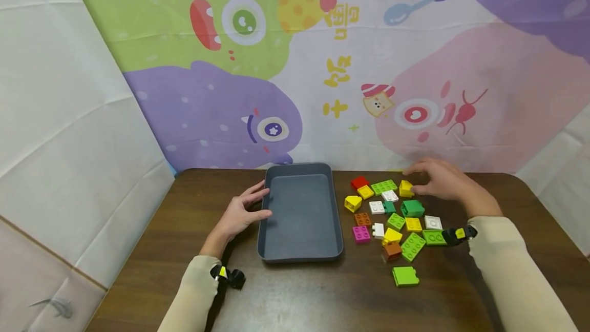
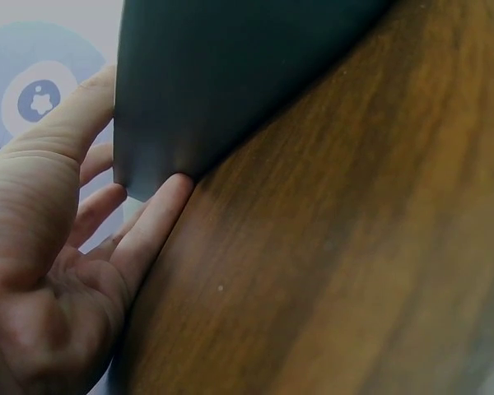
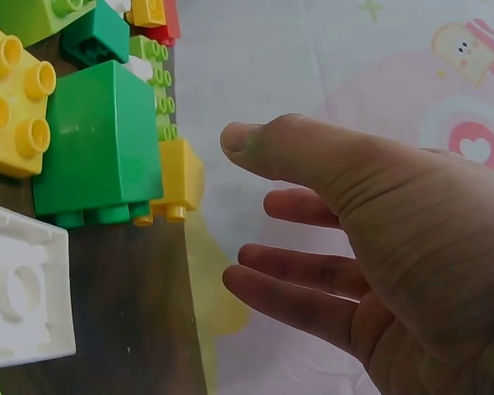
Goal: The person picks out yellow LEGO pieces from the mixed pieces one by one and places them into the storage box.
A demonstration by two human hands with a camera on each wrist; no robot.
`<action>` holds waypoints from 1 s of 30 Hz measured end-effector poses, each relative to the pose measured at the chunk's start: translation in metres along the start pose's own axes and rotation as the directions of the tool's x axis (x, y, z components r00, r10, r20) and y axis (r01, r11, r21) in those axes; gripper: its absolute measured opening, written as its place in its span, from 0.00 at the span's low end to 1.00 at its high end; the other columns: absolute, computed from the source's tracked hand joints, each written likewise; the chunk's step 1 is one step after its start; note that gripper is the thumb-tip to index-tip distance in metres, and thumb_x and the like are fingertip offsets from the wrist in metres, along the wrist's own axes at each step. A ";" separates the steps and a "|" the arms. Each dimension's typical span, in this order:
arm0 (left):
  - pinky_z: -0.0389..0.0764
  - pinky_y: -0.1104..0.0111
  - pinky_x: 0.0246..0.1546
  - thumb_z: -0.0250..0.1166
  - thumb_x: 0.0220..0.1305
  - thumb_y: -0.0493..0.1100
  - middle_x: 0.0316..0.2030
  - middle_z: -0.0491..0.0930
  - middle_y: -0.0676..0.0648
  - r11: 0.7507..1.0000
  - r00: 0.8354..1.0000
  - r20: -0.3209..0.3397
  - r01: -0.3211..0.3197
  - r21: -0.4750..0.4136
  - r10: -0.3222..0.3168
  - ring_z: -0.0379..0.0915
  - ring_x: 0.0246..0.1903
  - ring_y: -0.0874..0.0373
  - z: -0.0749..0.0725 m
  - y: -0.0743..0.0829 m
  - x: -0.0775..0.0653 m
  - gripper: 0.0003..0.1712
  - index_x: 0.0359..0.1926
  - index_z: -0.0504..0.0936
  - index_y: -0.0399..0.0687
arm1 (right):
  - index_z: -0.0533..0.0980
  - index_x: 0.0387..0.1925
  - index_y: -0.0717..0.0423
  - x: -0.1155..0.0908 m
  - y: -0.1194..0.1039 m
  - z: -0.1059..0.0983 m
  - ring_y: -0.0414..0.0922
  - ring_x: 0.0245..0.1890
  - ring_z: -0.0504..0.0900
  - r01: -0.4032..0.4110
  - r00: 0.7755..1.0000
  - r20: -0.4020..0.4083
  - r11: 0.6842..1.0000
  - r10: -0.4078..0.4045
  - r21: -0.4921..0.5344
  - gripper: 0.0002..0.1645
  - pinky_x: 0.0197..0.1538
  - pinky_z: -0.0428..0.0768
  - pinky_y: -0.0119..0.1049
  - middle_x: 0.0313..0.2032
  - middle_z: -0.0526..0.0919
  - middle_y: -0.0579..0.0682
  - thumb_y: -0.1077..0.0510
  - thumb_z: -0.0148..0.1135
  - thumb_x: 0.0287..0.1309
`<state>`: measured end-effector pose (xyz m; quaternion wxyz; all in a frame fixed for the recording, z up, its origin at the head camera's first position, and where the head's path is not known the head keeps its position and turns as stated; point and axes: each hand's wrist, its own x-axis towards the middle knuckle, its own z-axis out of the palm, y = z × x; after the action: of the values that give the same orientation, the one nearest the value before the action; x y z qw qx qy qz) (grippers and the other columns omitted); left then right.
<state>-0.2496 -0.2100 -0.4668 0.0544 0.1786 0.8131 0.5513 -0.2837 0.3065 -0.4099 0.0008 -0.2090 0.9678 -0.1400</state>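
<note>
A dark grey rectangular tray point(image 1: 299, 257) lies on the table. My left hand point(image 1: 241, 213) rests at its left rim, thumb and fingers reaching over the edge. In the left wrist view, the little finger of the left hand point(image 2: 58, 247) touches the tray's outer wall point(image 2: 230, 74). My right hand point(image 1: 444, 183) hovers at the far right of the building bricks, fingers spread and nothing held. Nearest to it is a yellow brick point(image 1: 406, 188), with a green brick point(image 1: 412, 208) just in front. In the right wrist view, a gap shows between the right hand point(image 3: 354, 230) and the yellow brick point(image 3: 179, 177).
Loose bricks lie right of the tray, including a red one point(image 1: 359, 183), a magenta one point(image 1: 361, 234), brown ones point(image 1: 392, 251) and several white ones point(image 1: 433, 223). A lime brick point(image 1: 405, 276) lies nearest the front. Behind the table point(image 1: 295, 301) hangs a cartoon-printed cloth point(image 1: 332, 142).
</note>
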 end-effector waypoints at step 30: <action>0.65 0.39 0.68 0.74 0.58 0.39 0.76 0.58 0.36 1.000 1.000 -0.004 -0.020 0.017 0.020 0.62 0.70 0.37 0.000 0.000 -0.001 0.37 0.67 0.72 0.33 | 0.89 0.38 0.49 0.018 -0.003 0.022 0.50 0.37 0.75 0.017 0.997 0.078 1.000 -0.018 0.015 0.09 0.43 0.79 0.50 0.40 0.86 0.53 0.59 0.74 0.53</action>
<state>-0.2491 -0.2104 -0.4669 0.0459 0.1861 0.8161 0.5452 -0.2973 0.2910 -0.4296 0.0387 -0.2226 0.9642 -0.1385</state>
